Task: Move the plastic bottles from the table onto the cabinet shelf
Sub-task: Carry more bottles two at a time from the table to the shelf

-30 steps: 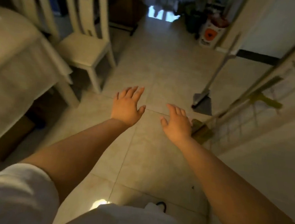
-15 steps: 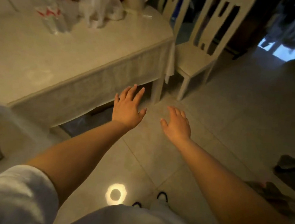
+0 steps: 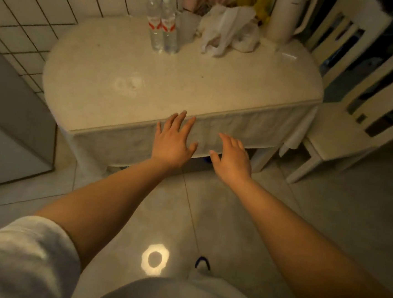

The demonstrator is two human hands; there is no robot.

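2 plastic bottles (image 3: 163,24) upright, touching, at the table's (image 3: 172,85) far edge, beside crumpled bags (image 3: 227,30) and a jug (image 3: 288,16); left hand (image 3: 173,142) and right hand (image 3: 232,160) spread, empty, at its near edge; chair (image 3: 349,129) at right.

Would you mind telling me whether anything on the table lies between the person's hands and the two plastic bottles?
Nothing visible does. The left hand and right hand hover open at the table's near edge, and only bare tabletop separates them from the two plastic bottles at the far edge. The crumpled white bag sits to the bottles' right, off that path.
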